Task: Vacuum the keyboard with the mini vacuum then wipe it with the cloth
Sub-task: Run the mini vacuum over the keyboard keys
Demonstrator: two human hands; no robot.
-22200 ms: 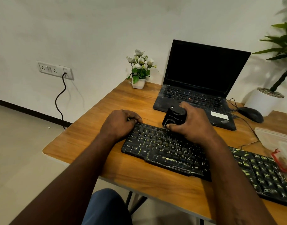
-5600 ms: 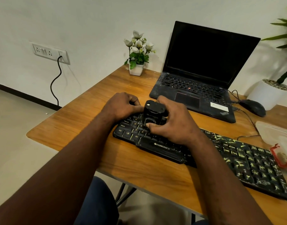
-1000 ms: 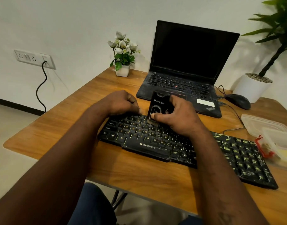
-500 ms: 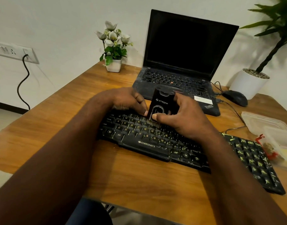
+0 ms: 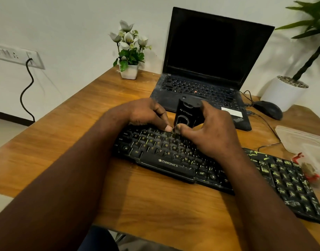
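A black Zebronics keyboard with yellow letters lies slantwise on the wooden table. On its upper key rows stands a small black mini vacuum, upright, nozzle down on the keys. My right hand grips the vacuum's body, with the thumb at its base. My left hand rests at the keyboard's far left edge, fingers curled over that edge. Its thumb tip touches the keys right beside the nozzle. No cloth shows in this view.
An open black laptop stands just behind the vacuum. A mouse with its cable and a white plant pot are at the right. A small flower pot stands at the back, and clear plastic containers sit at the right edge.
Over the last second the vacuum stayed on the upper middle keys. My left thumb moved in until it almost meets my right thumb at the nozzle. The view shifted slightly.
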